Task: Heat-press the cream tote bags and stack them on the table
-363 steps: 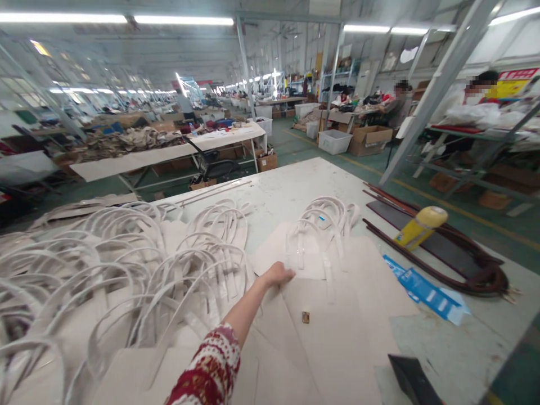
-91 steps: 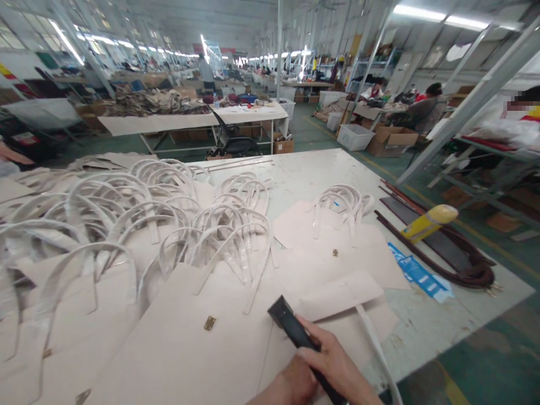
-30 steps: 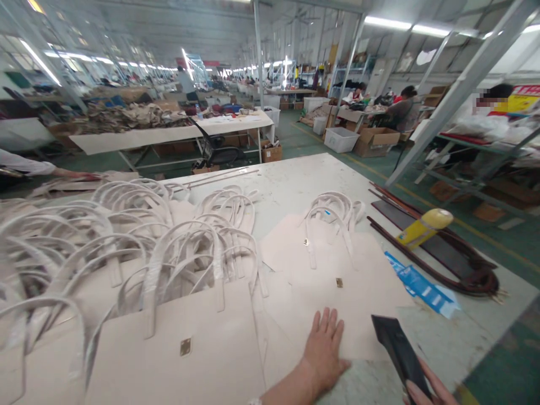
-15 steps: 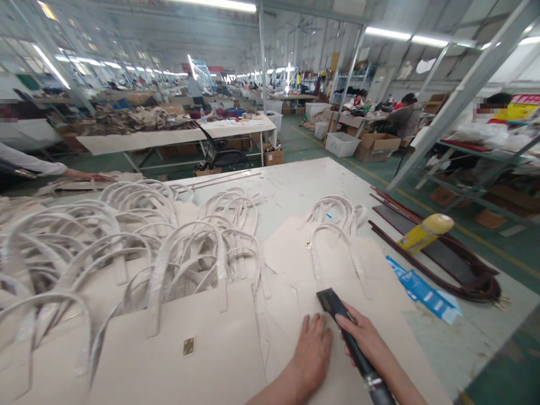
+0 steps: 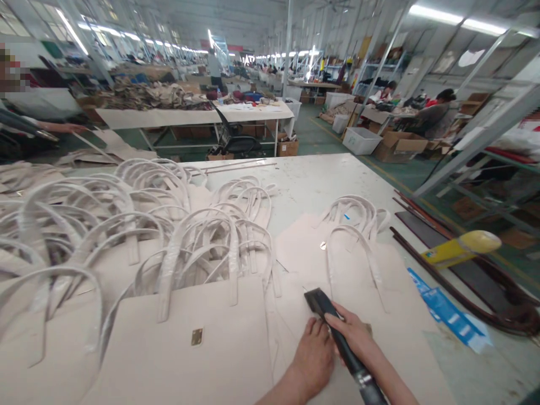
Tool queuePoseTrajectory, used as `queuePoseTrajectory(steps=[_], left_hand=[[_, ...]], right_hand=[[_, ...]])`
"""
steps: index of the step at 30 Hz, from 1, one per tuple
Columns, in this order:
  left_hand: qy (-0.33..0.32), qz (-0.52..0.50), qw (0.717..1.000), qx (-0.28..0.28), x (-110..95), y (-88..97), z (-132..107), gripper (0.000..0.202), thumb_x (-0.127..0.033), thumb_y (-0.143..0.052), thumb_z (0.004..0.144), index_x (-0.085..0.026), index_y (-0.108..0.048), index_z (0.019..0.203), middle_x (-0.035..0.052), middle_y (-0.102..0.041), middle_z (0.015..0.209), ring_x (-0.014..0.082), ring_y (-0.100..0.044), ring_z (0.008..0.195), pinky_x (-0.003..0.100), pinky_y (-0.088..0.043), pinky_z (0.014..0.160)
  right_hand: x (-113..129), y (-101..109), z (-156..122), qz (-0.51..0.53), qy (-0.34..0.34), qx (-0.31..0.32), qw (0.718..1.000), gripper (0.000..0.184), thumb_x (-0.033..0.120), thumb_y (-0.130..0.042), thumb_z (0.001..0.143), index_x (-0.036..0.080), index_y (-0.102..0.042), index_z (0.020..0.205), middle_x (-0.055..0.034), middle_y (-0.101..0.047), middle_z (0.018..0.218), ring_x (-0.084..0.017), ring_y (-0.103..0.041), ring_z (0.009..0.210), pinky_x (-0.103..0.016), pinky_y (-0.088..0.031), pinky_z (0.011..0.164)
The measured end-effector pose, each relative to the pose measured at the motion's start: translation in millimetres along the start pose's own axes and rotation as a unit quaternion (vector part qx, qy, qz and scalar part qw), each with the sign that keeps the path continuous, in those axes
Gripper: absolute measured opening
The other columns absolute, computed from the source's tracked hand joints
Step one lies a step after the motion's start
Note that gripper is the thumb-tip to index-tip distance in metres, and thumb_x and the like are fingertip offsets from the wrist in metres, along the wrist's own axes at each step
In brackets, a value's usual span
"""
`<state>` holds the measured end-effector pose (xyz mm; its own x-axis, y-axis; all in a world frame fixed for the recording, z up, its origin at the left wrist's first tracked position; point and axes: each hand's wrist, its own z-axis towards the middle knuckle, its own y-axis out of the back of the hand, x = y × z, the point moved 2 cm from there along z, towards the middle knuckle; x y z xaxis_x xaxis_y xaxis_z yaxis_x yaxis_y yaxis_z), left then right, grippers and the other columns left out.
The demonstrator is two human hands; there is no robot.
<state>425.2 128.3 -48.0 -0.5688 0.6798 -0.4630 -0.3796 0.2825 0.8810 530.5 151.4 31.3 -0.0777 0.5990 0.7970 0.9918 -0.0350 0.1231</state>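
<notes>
My right hand (image 5: pixel 352 332) is closed around a black hand-held trimmer (image 5: pixel 341 340), shaped like a hair clipper with a broad flat head. That head is over the upper edge area of a beige bag panel (image 5: pixel 396 349). My left hand (image 5: pixel 314 351) presses down on the panel right beside the trimmer, fingers slightly bent and apart, holding nothing. Curved handles (image 5: pixel 352 230) rise from the panel. To the left lies another beige bag panel (image 5: pixel 236 343) with a small gold metal plate (image 5: pixel 197 337).
Many beige panels with looped handles (image 5: pixel 80 208) crowd the table's left. On its right (image 5: pixel 518 360) are a yellow bottle-like object (image 5: pixel 462 249), blue packaging (image 5: pixel 453 315) and dark brown straps (image 5: pixel 426 270). A co-worker's hand (image 5: pixel 67 127) holds beige material at far left.
My view has turned, so the table appears further right. The trimmer and both my hands have shifted left across the panel. The co-worker's hand has moved left and now raises a beige strip.
</notes>
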Motion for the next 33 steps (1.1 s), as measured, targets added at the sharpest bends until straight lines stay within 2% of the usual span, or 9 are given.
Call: queuePoseTrajectory(steps=[4, 6, 12, 17, 20, 22, 25, 29, 33], left_hand=[[-0.004, 0.009, 1.000, 0.003, 1, -4.3, 0, 0.046, -0.027, -0.042, 0.081, -0.015, -0.036, 0.125, 0.0080, -0.040, 0.127, 0.0233, -0.030, 0.119, 0.043, -0.017, 0.104], [-0.001, 0.007, 1.000, -0.002, 2, -5.1, 0, 0.047, -0.027, -0.042, 0.081, -0.016, -0.034, 0.126, 0.0081, -0.040, 0.127, 0.0226, -0.029, 0.119, 0.042, -0.018, 0.104], [-0.003, -0.003, 1.000, -0.023, 3, -8.9, 1, 0.045, -0.032, -0.042, 0.083, -0.019, -0.036, 0.125, 0.0080, -0.041, 0.126, 0.0232, -0.032, 0.117, 0.044, -0.020, 0.103], [0.016, -0.001, 0.999, -0.031, 0, -10.7, 6, 0.041, -0.026, -0.040, 0.083, -0.021, -0.038, 0.123, 0.0063, -0.044, 0.121, 0.0222, -0.034, 0.116, 0.043, -0.022, 0.102], [0.020, -0.005, 1.000, -0.022, 0, -10.4, 9, 0.039, -0.023, -0.041, 0.081, -0.022, -0.040, 0.121, 0.0057, -0.043, 0.122, 0.0223, -0.032, 0.116, 0.043, -0.022, 0.101], [0.016, -0.012, 1.000, -0.006, 1, -9.4, 12, 0.037, -0.022, -0.041, 0.081, -0.024, -0.043, 0.118, 0.0049, -0.041, 0.122, 0.0223, -0.032, 0.115, 0.043, -0.023, 0.099], [0.044, -0.013, 0.999, 0.004, 1, -5.5, 20, 0.030, -0.016, -0.041, 0.078, -0.024, -0.050, 0.106, 0.0043, -0.043, 0.117, 0.0225, -0.036, 0.108, 0.042, -0.025, 0.095], [0.075, -0.009, 0.996, 0.041, -3, 1.8, 39, 0.023, -0.014, -0.039, 0.078, -0.022, -0.054, 0.094, 0.0042, -0.046, 0.105, 0.0212, -0.039, 0.098, 0.037, -0.030, 0.086], [0.113, 0.013, 0.988, 0.099, -1, 6.6, 63, 0.019, -0.015, -0.039, 0.075, -0.019, -0.055, 0.085, 0.0053, -0.047, 0.098, 0.0212, -0.042, 0.093, 0.034, -0.033, 0.078]], right_hand=[[20, -11, 21, -0.024, 0.045, -0.014, 0.999, 0.057, 0.040, -0.055, 0.068, 0.018, -0.047, 0.120, 0.0056, -0.055, 0.047, -0.014, -0.053, 0.044, -0.024, -0.045, 0.043], [17, -8, 18, -0.026, 0.047, -0.025, 0.998, 0.058, 0.041, -0.053, 0.069, 0.018, -0.045, 0.122, 0.0056, -0.055, 0.046, -0.014, -0.052, 0.042, -0.025, -0.045, 0.043], [-6, 1, -12, -0.002, 0.020, -0.025, 0.999, 0.063, 0.047, -0.049, 0.071, 0.016, -0.041, 0.125, 0.0042, -0.055, 0.045, -0.014, -0.048, 0.033, -0.024, -0.040, 0.032], [3, 6, 4, 0.023, 0.060, -0.058, 0.996, 0.062, 0.044, -0.057, 0.066, 0.016, -0.048, 0.119, 0.0010, -0.062, 0.059, -0.015, -0.055, 0.046, -0.025, -0.047, 0.043], [0, 16, -1, 0.040, 0.076, -0.078, 0.993, 0.061, 0.043, -0.057, 0.067, 0.017, -0.047, 0.121, 0.0031, -0.059, 0.055, -0.013, -0.053, 0.045, -0.023, -0.046, 0.043], [-12, 25, -13, 0.057, 0.068, -0.093, 0.992, 0.063, 0.045, -0.052, 0.072, 0.018, -0.037, 0.127, 0.0064, -0.052, 0.048, -0.012, -0.048, 0.036, -0.023, -0.042, 0.034], [-34, 38, -27, 0.100, 0.035, -0.116, 0.988, 0.065, 0.047, -0.047, 0.075, 0.020, -0.026, 0.132, 0.0086, -0.046, 0.046, -0.010, -0.045, 0.030, -0.021, -0.038, 0.026], [-40, 50, -17, 0.138, 0.028, -0.115, 0.983, 0.064, 0.045, -0.051, 0.074, 0.021, -0.031, 0.129, 0.0074, -0.050, 0.047, -0.012, -0.048, 0.030, -0.020, -0.038, 0.025], [-34, 73, -5, 0.159, 0.044, -0.181, 0.969, 0.063, 0.045, -0.054, 0.072, 0.023, -0.033, 0.127, 0.0079, -0.049, 0.048, -0.012, -0.049, 0.031, -0.021, -0.039, 0.025]])
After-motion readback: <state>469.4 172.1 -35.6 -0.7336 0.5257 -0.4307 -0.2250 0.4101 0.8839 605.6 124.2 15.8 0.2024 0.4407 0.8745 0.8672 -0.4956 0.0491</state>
